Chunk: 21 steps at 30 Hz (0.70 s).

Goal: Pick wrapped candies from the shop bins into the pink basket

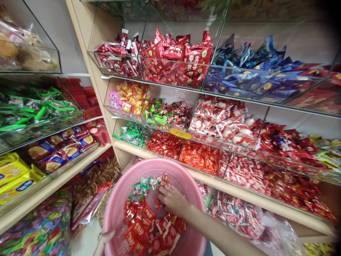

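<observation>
A pink plastic basket (114, 199) with a mesh wall is tilted toward me, low in the middle of the view. My left hand (104, 241) grips its rim at the lower left, the thumb showing on the outside. Inside the basket, my right hand (173, 200) has its fingers curled round small wrapped candies (164, 179) near the far wall; part of what they hold is hidden. Green-and-silver wrapped candies (141, 187) lie left of these fingers. Below them are red wrapped candies (137, 231) and red-and-white wrapped candies (165, 234).
Ahead, a wooden shelf (255, 197) carries glass bins of candies, with a yellow price tag (180, 133) on one. Another shelf (61, 181) at left holds packaged biscuits (70, 151). Bags of candies (237, 213) lie beneath the right shelf, and a colourful candy pile (39, 224) sits lower left.
</observation>
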Each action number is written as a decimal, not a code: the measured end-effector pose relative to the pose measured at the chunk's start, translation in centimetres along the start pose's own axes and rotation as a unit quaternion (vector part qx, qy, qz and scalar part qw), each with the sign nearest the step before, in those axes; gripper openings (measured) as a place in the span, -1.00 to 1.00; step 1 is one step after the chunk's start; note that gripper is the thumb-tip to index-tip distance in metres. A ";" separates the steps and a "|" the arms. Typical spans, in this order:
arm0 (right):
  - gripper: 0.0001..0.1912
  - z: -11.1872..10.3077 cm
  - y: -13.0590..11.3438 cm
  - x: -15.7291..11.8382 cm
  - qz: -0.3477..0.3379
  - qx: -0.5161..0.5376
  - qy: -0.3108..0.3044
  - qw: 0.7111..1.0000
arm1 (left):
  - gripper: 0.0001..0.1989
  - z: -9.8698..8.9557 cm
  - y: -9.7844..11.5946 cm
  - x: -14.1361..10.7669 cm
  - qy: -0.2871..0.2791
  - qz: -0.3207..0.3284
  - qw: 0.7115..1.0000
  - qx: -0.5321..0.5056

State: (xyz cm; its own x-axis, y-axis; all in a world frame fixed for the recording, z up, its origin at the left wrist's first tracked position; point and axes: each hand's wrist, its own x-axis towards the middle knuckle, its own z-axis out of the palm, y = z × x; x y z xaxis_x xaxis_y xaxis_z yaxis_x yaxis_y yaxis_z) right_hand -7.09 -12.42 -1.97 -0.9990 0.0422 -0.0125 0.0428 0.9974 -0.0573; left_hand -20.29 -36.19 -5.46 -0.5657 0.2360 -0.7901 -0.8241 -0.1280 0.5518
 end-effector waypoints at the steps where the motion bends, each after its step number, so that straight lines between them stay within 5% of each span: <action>1: -0.81 0.5 -0.1 0.3 -0.006 -0.007 0.000 1.000 | -0.39 0.0 0.5 0.8 0.031 -0.016 0.999 0.005; 4: -0.79 0.6 0.3 0.6 -0.007 0.011 -0.003 1.000 | -0.41 0.0 2.2 2.9 0.048 -0.022 0.999 0.004; 7: -0.77 -1.7 1.7 0.6 0.020 0.082 0.005 0.996 | -0.46 0.0 2.9 4.0 0.054 -0.031 0.998 0.002; 12: -0.75 -5.5 4.4 1.7 0.164 0.096 0.051 0.980 | -0.48 0.7 1.9 4.6 0.015 -0.045 0.999 -0.003; 18: -0.82 -4.4 4.9 3.5 0.196 0.069 0.012 0.978 | -0.44 0.5 0.0 2.2 -0.032 -0.050 0.998 -0.028; 21: -0.82 -3.9 4.8 3.6 0.197 0.066 0.004 0.978 | -0.59 -0.2 -0.8 -0.1 -0.080 -0.034 0.995 -0.053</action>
State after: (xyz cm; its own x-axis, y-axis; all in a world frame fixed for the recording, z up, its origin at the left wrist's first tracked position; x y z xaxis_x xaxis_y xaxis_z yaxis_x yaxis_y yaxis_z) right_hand -10.49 -7.30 1.63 -0.9045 0.4235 -0.0512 0.4255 0.8873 -0.1778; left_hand -19.58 -36.35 -5.87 -0.5037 0.3967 -0.7674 -0.8635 -0.2062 0.4602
